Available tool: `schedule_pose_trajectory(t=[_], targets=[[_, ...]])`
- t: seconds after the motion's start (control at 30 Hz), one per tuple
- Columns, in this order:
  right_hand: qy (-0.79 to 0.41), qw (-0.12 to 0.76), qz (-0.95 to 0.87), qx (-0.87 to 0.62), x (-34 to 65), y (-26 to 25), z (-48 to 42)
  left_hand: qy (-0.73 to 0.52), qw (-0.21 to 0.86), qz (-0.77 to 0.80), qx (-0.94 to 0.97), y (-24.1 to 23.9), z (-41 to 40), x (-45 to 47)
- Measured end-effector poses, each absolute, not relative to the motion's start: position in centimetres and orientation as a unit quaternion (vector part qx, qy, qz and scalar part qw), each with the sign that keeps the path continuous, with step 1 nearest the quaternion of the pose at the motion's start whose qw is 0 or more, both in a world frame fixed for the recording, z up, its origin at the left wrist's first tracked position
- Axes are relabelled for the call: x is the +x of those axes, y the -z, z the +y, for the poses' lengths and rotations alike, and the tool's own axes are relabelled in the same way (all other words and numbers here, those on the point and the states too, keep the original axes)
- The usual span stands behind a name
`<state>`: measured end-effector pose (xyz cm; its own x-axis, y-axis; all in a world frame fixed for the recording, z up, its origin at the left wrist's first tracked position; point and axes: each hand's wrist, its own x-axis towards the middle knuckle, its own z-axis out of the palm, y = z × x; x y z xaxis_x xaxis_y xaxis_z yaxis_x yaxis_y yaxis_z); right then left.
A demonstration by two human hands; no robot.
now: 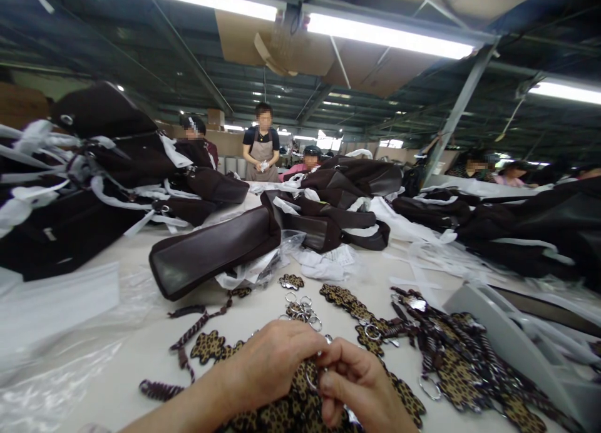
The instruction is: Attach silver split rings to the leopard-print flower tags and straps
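Observation:
Low in the head view, my left hand (267, 361) and my right hand (357, 383) meet with their fingertips close together. Both are closed in a pinch around a silver split key ring (312, 378), partly hidden by the fingers. Beneath them lies a heap of leopard-print charms (277, 414) with dark edges. Just beyond my fingers is a small pile of loose metal rings (300, 308). A row of leopard-print charms (345, 300) runs to its right. Left of my hands, a dark braided cord (190, 333) lies on the table.
Finished-looking leopard charms with braided cords (457, 358) are heaped at right, against a grey plastic bin (511, 339). Dark brown bags (216, 248) with white wrapping are piled across the table's far side. Clear plastic (61, 370) lies at left. Co-workers, one in an apron (263, 151), are beyond.

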<state>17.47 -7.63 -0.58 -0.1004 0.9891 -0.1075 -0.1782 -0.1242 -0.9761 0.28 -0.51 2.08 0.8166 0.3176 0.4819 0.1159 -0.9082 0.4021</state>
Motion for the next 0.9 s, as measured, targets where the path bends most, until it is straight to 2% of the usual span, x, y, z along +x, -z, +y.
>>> schedule_pose_trajectory(t=[0.33,0.6,0.83,0.9], targets=[[-0.584,0.503,-0.447,-0.455,17.6,1.6,-7.3,-0.252,0.215,0.137,0.933,-2.5,-0.4,0.1],[-0.594,0.5,-0.435,-0.456,17.5,1.6,-7.4,-0.281,0.529,0.28,0.75,-2.1,-0.4,0.4],[-0.534,0.536,-0.428,-0.494,17.7,1.7,-7.4,-0.253,0.596,0.307,0.698,-0.8,-0.4,0.8],[-0.483,0.559,-0.432,-0.518,18.0,1.7,-7.7,-0.242,0.561,0.289,0.737,-1.3,-0.3,0.3]])
